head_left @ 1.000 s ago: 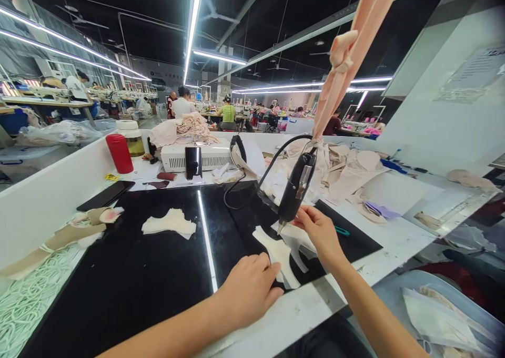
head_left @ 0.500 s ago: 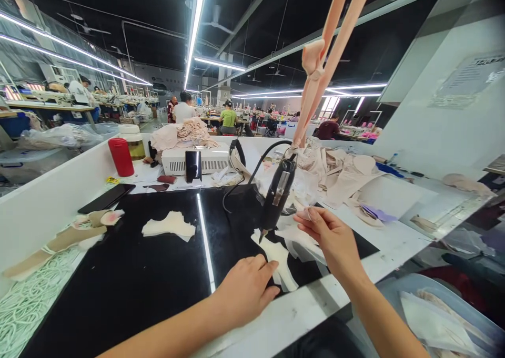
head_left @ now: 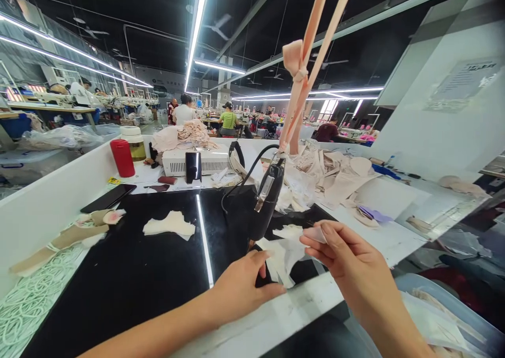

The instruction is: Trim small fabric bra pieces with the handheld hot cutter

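Observation:
My left hand (head_left: 242, 284) is over the black work surface (head_left: 158, 289), thumb and fingers apart, its fingertips at the left edge of a cream fabric piece (head_left: 279, 261). Between thumb and fingers, my right hand (head_left: 351, 250) pinches a small translucent whitish piece (head_left: 315, 235), just right of the fabric. A black corded hand tool (head_left: 268, 200) hangs tilted from knotted peach straps (head_left: 302, 84). Its tip points down just behind my left fingers and is partly hidden. Another cream fabric cutout (head_left: 169, 225) lies farther left.
Mint-green cord (head_left: 35, 305) and beige fabric strips (head_left: 67, 242) lie at the left. Toward the back are a red container (head_left: 122, 158), a jar (head_left: 134, 143) and a vented white box (head_left: 197, 161). Beige fabric is heaped (head_left: 335, 169) at the right rear. Several people sit beyond.
The tool has swung left and its tip has left the fabric. My right hand has come nearer with the translucent piece. My left thumb and fingers have spread wider.

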`<move>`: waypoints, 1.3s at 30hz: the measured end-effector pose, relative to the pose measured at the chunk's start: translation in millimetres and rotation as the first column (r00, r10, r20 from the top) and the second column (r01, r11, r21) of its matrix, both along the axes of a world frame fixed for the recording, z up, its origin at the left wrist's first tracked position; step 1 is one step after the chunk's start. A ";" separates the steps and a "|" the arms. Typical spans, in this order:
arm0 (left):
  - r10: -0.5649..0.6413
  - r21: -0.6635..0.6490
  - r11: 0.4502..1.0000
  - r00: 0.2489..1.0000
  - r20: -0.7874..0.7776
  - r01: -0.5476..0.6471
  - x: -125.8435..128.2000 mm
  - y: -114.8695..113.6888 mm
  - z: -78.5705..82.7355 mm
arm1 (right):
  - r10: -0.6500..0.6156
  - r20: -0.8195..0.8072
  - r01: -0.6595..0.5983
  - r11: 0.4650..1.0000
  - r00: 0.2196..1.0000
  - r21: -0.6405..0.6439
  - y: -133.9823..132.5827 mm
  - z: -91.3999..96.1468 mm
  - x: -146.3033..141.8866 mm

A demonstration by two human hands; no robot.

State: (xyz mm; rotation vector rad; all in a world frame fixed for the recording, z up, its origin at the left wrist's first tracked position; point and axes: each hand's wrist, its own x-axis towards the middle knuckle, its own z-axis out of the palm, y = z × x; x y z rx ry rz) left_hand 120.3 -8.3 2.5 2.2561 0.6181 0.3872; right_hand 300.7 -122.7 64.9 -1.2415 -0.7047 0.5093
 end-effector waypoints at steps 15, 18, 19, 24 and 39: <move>0.189 -0.643 0.719 0.964 -0.186 -0.265 -13.7 15.4 3.8 | 0.046 0.148 -0.037 0.998 0.988 -0.060 27.1 -31.0 -20.8; 0.172 -0.665 0.691 0.958 -0.228 -0.282 -10.4 21.5 9.2 | 0.026 0.187 -0.021 0.999 0.982 -0.028 26.8 -32.8 -21.2; 0.163 -0.665 0.692 0.958 -0.236 -0.282 -9.4 22.5 10.5 | 0.031 0.201 -0.027 0.999 0.979 -0.020 25.4 -33.2 -22.0; 0.130 -0.589 0.769 0.963 -0.234 -0.247 -20.8 30.6 13.8 | 0.082 0.255 -0.080 0.997 0.964 -0.016 12.2 -38.6 -29.0; 0.093 -0.869 0.494 0.992 0.089 0.032 -71.0 26.0 37.3 | 0.401 0.108 -0.385 0.911 0.910 -0.146 3.5 -47.3 -92.0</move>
